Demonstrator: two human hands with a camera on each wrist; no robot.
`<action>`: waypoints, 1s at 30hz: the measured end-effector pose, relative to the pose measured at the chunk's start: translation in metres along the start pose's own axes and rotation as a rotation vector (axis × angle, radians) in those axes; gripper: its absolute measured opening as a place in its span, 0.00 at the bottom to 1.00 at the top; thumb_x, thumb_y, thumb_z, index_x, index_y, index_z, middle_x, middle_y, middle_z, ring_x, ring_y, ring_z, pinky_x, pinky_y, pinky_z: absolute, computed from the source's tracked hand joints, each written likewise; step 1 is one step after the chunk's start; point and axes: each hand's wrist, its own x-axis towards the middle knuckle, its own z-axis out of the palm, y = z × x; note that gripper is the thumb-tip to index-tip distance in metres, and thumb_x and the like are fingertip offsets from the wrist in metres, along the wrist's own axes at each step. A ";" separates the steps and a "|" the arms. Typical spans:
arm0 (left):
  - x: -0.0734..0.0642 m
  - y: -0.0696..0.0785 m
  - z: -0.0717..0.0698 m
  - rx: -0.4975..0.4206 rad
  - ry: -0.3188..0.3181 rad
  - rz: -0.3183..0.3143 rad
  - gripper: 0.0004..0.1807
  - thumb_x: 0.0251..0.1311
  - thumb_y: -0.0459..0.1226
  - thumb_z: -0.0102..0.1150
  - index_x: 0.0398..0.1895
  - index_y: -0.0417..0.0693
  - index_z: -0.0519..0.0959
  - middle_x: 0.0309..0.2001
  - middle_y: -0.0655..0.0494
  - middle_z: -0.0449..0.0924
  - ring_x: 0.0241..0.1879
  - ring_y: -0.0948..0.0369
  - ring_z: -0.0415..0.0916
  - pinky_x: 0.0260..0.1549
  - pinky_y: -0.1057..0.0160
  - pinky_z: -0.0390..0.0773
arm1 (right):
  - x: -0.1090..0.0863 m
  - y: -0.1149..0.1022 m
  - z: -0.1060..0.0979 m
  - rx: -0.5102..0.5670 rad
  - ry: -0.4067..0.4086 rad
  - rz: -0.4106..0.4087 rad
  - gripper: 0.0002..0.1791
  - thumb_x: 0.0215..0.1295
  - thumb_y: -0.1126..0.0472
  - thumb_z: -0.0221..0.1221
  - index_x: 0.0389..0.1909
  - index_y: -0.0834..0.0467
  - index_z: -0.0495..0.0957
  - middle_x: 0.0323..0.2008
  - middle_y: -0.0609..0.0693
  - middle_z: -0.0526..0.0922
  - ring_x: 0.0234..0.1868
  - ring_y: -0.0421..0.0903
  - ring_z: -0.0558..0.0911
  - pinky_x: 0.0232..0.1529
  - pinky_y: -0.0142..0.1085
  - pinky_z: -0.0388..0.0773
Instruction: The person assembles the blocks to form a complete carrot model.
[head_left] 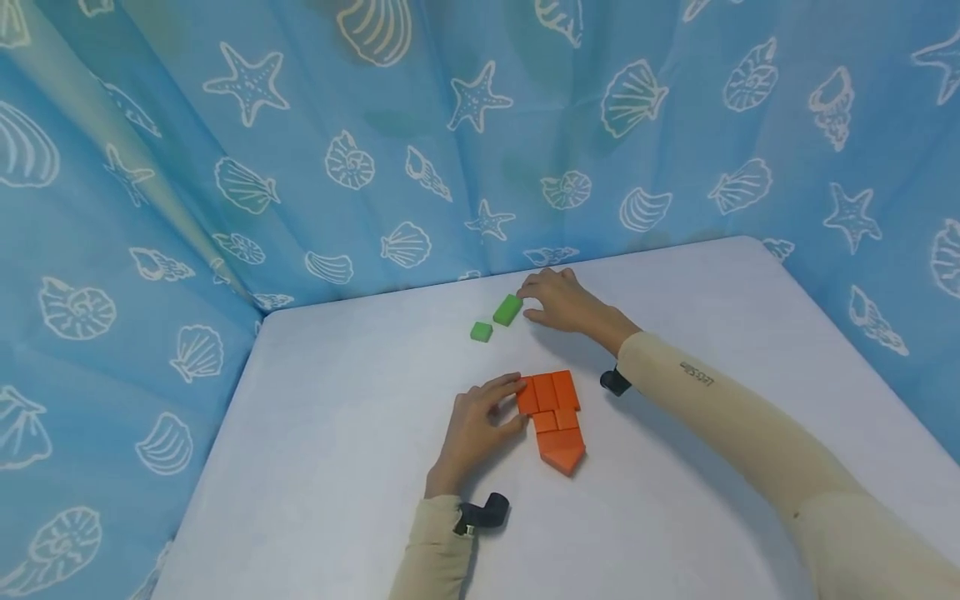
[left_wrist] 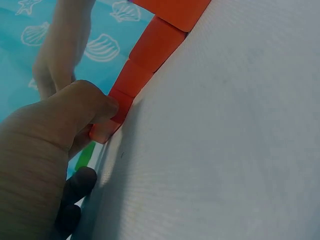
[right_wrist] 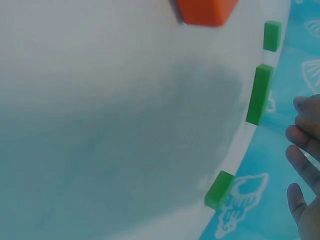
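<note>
Several orange blocks [head_left: 546,393] lie flat against each other, with a pointed block [head_left: 564,457] at the end nearest me. My left hand [head_left: 474,427] pinches the leftmost orange block [head_left: 527,397] between thumb and forefinger. Its thumb presses the side of the row in the left wrist view. Beyond, my right hand [head_left: 561,302] hovers with spread, bent fingers just right of a long green block [head_left: 508,309]. A small green block [head_left: 482,332] lies nearer. Another green block [right_wrist: 219,190] shows in the right wrist view, apart from the fingers; the head view hides it.
Both hands work over a white table [head_left: 337,467]. A blue curtain [head_left: 420,150] with white shells and starfish hangs along its back and sides. Dark wrist cameras [head_left: 492,510] stick out from both sleeves.
</note>
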 end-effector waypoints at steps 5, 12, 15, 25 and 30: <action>0.000 0.006 0.003 -0.004 0.021 0.030 0.25 0.62 0.47 0.64 0.64 0.62 0.78 0.67 0.72 0.71 0.38 0.67 0.71 0.45 0.58 0.65 | 0.013 0.003 0.004 0.000 -0.044 0.018 0.21 0.69 0.57 0.62 0.61 0.55 0.79 0.62 0.55 0.77 0.67 0.58 0.69 0.61 0.61 0.61; -0.002 0.015 0.007 -0.010 0.013 0.037 0.25 0.62 0.48 0.63 0.64 0.61 0.79 0.67 0.70 0.72 0.37 0.68 0.70 0.45 0.59 0.65 | 0.012 0.006 0.009 -0.041 -0.117 -0.039 0.17 0.70 0.61 0.61 0.58 0.52 0.83 0.60 0.50 0.81 0.64 0.56 0.71 0.61 0.61 0.61; -0.001 0.015 0.006 -0.004 0.023 0.041 0.25 0.62 0.48 0.64 0.63 0.61 0.79 0.66 0.71 0.72 0.37 0.68 0.70 0.44 0.59 0.65 | 0.013 0.009 0.011 -0.051 -0.095 -0.047 0.14 0.67 0.62 0.64 0.52 0.51 0.87 0.54 0.49 0.84 0.60 0.54 0.73 0.59 0.58 0.62; 0.000 0.007 -0.003 0.016 0.019 0.018 0.25 0.62 0.48 0.64 0.64 0.62 0.79 0.67 0.71 0.71 0.38 0.68 0.70 0.46 0.57 0.65 | -0.001 0.003 0.009 0.045 -0.129 -0.020 0.08 0.63 0.59 0.68 0.43 0.50 0.90 0.48 0.47 0.85 0.55 0.52 0.74 0.56 0.57 0.63; -0.001 0.005 -0.004 0.019 0.020 0.018 0.25 0.62 0.47 0.64 0.64 0.61 0.79 0.67 0.69 0.72 0.37 0.67 0.70 0.45 0.57 0.65 | -0.016 0.000 0.013 0.128 -0.131 0.004 0.08 0.61 0.59 0.69 0.42 0.52 0.89 0.46 0.48 0.85 0.55 0.53 0.76 0.57 0.59 0.62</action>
